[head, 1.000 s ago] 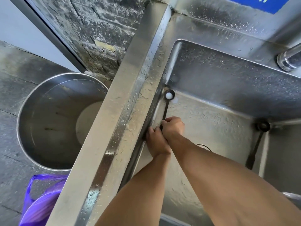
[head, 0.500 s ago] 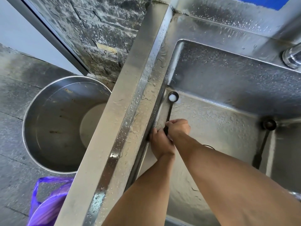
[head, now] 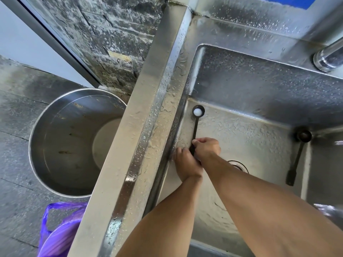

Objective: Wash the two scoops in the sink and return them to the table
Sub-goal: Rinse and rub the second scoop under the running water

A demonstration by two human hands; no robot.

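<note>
A dark long-handled scoop [head: 196, 125] lies along the left side of the wet steel sink [head: 250, 89], its bowl pointing away from me with a white blob in it. My right hand [head: 207, 148] grips its handle, and my left hand [head: 185, 164] closes round the handle's near end just beside it. A second dark scoop [head: 297, 156] rests against the sink's right wall, bowl up, with no hand on it.
The drain [head: 239, 166] sits just right of my forearms. A tap pipe [head: 328, 56] juts in at the upper right. Left of the sink's wide wet rim [head: 148, 127], a large steel pot [head: 72, 143] stands on the floor, with a purple plastic bag [head: 59, 232] near it.
Both hands have stayed on the left scoop's handle with hardly any movement. The view has shifted slightly, so everything sits a little lower and further right in frame.
</note>
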